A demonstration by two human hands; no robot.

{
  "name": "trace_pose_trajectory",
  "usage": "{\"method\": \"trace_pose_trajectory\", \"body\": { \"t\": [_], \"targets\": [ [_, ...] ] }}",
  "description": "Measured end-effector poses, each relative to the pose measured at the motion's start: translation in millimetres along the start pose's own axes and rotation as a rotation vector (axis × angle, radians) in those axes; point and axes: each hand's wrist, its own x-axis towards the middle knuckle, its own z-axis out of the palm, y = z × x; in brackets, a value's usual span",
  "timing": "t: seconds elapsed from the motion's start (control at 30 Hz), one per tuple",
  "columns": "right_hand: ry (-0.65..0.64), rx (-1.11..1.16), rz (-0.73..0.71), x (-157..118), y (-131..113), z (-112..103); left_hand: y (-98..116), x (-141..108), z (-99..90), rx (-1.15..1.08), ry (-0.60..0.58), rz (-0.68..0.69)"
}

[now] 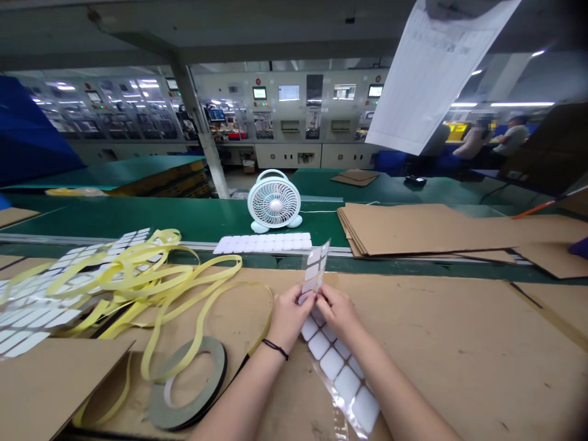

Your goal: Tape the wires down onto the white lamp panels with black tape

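Observation:
A clear strip of white rounded-square stickers (331,364) runs between my forearms, its far end raised past my fingertips. My left hand (290,312) pinches the strip from the left, with a black band round that wrist. From the right, my right hand (339,311) also grips it, fingers closed close to the left ones. The exact finger contact is partly hidden. To the left lies a roll of dark grey tape (158,404), with loose yellow backing ribbon (199,306) looping away from it. More sheets of white stickers (32,315) lie under the ribbon.
A pale blue fan (274,205) stands on the green bench (206,214), behind another white sticker sheet (264,243). Stacked cardboard sheets (413,229) lie at right. A hanging paper (422,73) occupies the upper right. Cardboard (459,343) covers the worktop. People sit in the far right background.

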Motion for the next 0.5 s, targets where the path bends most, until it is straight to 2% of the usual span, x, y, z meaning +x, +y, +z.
{"method": "trace_pose_trajectory", "body": {
  "t": [0.13,0.37,0.5],
  "targets": [
    [-0.011,-0.001,0.0,-0.3,0.4,1.5,1.5,-0.3,2.0,-0.115,0.017,-0.034],
    [0.049,0.028,0.042,-1.9,-4.7,1.5,9.2,0.6,-0.7,-0.278,0.042,-0.117],
    [0.134,0.154,0.151,-1.2,-4.0,-0.8,8.8,7.8,-6.4,-0.422,0.093,-0.156]
  ]
}}
